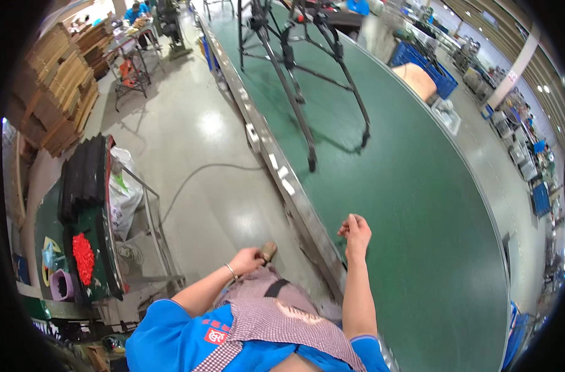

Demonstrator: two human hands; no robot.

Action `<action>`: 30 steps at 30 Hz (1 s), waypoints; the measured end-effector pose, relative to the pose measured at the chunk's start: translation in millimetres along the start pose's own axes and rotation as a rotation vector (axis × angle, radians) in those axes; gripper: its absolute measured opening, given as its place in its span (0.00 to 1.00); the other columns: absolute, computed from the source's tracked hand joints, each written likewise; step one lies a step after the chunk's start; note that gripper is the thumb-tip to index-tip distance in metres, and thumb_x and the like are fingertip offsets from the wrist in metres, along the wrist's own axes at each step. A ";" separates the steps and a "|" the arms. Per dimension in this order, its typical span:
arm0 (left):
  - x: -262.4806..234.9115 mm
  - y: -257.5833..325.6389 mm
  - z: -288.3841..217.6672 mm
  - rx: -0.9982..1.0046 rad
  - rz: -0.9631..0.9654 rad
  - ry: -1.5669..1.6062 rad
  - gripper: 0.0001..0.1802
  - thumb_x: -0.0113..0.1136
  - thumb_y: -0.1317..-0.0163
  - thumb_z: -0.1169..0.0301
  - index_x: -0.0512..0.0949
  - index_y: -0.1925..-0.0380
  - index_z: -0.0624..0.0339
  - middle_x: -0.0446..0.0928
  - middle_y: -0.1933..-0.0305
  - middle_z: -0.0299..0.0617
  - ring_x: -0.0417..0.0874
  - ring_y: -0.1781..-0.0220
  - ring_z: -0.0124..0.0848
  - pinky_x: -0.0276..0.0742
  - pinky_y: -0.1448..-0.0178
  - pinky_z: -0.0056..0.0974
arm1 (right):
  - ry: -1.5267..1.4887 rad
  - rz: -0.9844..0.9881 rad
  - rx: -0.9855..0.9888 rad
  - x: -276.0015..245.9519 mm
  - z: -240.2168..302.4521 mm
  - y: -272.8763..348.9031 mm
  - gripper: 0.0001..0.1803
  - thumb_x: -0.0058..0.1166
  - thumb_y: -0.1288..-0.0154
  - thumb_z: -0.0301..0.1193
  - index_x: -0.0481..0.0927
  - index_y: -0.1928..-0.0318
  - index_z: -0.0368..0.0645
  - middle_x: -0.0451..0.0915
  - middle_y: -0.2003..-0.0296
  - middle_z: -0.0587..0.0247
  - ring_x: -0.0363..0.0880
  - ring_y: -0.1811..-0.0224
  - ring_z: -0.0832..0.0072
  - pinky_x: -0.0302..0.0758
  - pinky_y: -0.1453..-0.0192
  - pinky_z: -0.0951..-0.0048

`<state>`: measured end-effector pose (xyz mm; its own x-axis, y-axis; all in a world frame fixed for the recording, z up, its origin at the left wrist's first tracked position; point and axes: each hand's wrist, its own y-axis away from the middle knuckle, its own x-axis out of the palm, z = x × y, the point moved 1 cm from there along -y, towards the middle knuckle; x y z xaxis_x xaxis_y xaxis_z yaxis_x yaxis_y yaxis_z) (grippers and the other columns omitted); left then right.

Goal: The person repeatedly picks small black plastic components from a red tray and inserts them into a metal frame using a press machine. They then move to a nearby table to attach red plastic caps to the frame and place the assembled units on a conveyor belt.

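My right hand (pixel 355 230) hangs over the near edge of a long green conveyor belt (pixel 419 204), fingers curled shut with nothing visible in them. My left hand (pixel 248 259) is down at my side over the grey floor, fingers loosely closed, beside my checked apron (pixel 276 310); nothing is seen in it. A black frame with thin legs (pixel 307 68) stands on the belt farther along, well away from both hands.
A metal rail (pixel 276 167) edges the belt. At my left stands a small green cart (pixel 93 229) with black stacked parts, a red heap and a purple cup. Cardboard stacks (pixel 62 87) are at far left. Blue crates and other people are in the distance.
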<state>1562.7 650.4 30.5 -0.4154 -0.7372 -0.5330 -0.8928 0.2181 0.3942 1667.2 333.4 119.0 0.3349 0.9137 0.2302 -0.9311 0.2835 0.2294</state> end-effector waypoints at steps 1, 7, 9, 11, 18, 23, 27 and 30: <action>-1.8 -17.0 10.8 -0.029 0.039 0.057 0.12 0.61 0.41 0.69 0.79 0.61 0.65 0.82 0.69 0.46 0.83 0.71 0.32 0.79 0.61 0.37 | 0.012 -0.024 0.010 8.2 -2.7 -15.9 0.08 0.52 0.31 0.29 0.75 0.60 0.35 0.76 0.73 0.63 0.73 0.77 0.78 0.76 0.74 0.73; -72.7 -98.5 20.0 -0.019 0.015 0.041 0.11 0.60 0.41 0.69 0.78 0.61 0.66 0.82 0.68 0.46 0.84 0.71 0.30 0.80 0.63 0.37 | 0.016 -0.055 -0.117 77.2 -24.3 -124.8 0.08 0.49 0.29 0.30 0.73 0.61 0.37 0.80 0.67 0.61 0.77 0.67 0.78 0.77 0.60 0.76; -98.8 -114.5 38.2 -0.133 -0.024 0.087 0.11 0.60 0.41 0.70 0.78 0.61 0.67 0.82 0.67 0.46 0.84 0.71 0.30 0.80 0.63 0.36 | 0.011 -0.037 -0.179 104.3 -38.1 -151.9 0.10 0.47 0.27 0.34 0.71 0.61 0.39 0.81 0.66 0.59 0.79 0.68 0.76 0.77 0.58 0.76; -122.9 -124.6 51.7 -0.250 -0.050 0.146 0.11 0.60 0.40 0.71 0.78 0.61 0.67 0.82 0.66 0.45 0.84 0.71 0.30 0.80 0.65 0.35 | -0.032 0.054 -0.177 128.0 -40.0 -163.2 0.10 0.45 0.26 0.35 0.70 0.62 0.40 0.81 0.69 0.59 0.78 0.69 0.77 0.76 0.61 0.75; -169.2 -173.1 39.1 -0.360 -0.004 0.224 0.11 0.60 0.40 0.71 0.78 0.60 0.65 0.81 0.68 0.41 0.85 0.70 0.29 0.81 0.67 0.33 | -0.099 0.157 -0.107 140.8 -14.3 -167.2 0.07 0.47 0.29 0.31 0.70 0.65 0.43 0.70 0.80 0.70 0.71 0.83 0.80 0.69 0.78 0.77; -199.2 -229.8 -6.3 -0.136 -0.040 0.312 0.08 0.59 0.39 0.72 0.78 0.62 0.66 0.81 0.70 0.40 0.82 0.73 0.27 0.79 0.69 0.33 | -0.067 0.026 -0.215 72.9 36.4 -177.8 0.07 0.48 0.30 0.30 0.70 0.67 0.44 0.68 0.79 0.71 0.70 0.84 0.80 0.70 0.80 0.75; -252.6 -278.2 -64.3 0.062 -0.341 0.439 0.11 0.60 0.39 0.71 0.77 0.59 0.65 0.79 0.68 0.40 0.80 0.71 0.26 0.78 0.68 0.32 | 0.020 -0.058 -0.283 -0.9 88.0 -150.5 0.08 0.48 0.30 0.32 0.70 0.66 0.43 0.69 0.85 0.68 0.69 0.87 0.79 0.66 0.82 0.77; -304.1 -292.3 -132.4 0.202 -0.728 0.304 0.19 0.64 0.40 0.67 0.74 0.52 0.66 0.79 0.60 0.43 0.80 0.61 0.27 0.78 0.60 0.33 | 0.105 -0.179 -0.302 -58.7 109.7 -95.8 0.08 0.48 0.31 0.32 0.70 0.67 0.42 0.68 0.85 0.68 0.67 0.89 0.78 0.64 0.85 0.76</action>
<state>1973.0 726.1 176.4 0.3212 -0.8735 -0.3657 -0.9470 -0.2932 -0.1314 1752.6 220.7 187.3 0.4941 0.8624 0.1102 -0.8651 0.5002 -0.0361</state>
